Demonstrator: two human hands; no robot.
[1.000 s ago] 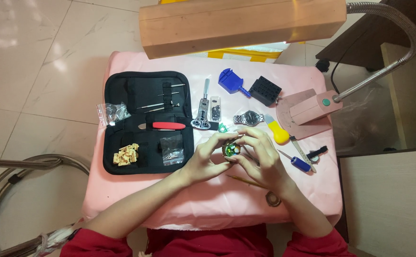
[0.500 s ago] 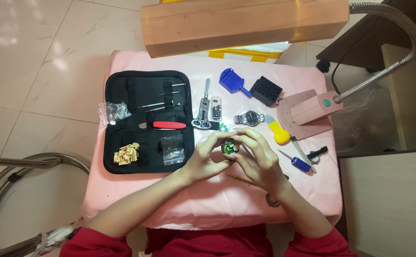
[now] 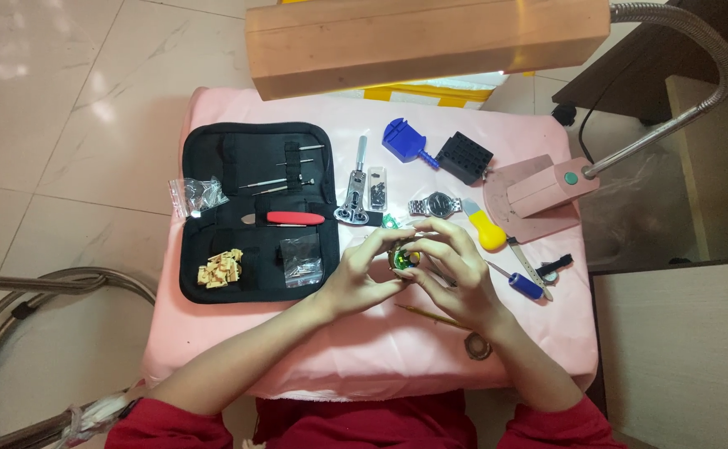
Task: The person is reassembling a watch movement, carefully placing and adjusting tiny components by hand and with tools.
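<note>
Both of my hands meet over the middle of the pink table (image 3: 239,333). My left hand (image 3: 362,274) and my right hand (image 3: 451,270) hold a small round green and gold watch case (image 3: 403,259) between their fingertips. A steel wristwatch (image 3: 436,204) lies flat just beyond the fingers. A thin wooden stick (image 3: 430,316) rests on the cloth under my right palm. A small round ring-shaped part (image 3: 477,346) lies by my right wrist.
An open black tool case (image 3: 256,208) with a red-handled tool (image 3: 293,218) lies left. Behind are a metal case-opener (image 3: 354,198), blue link tool (image 3: 404,140), black block (image 3: 465,157), yellow-handled knife (image 3: 489,234), blue screwdriver (image 3: 524,284). A lamp base (image 3: 539,195) stands right, its head (image 3: 426,37) overhead.
My fingers have shifted slightly around the watch case; both hands stay in the same place over the cloth.
</note>
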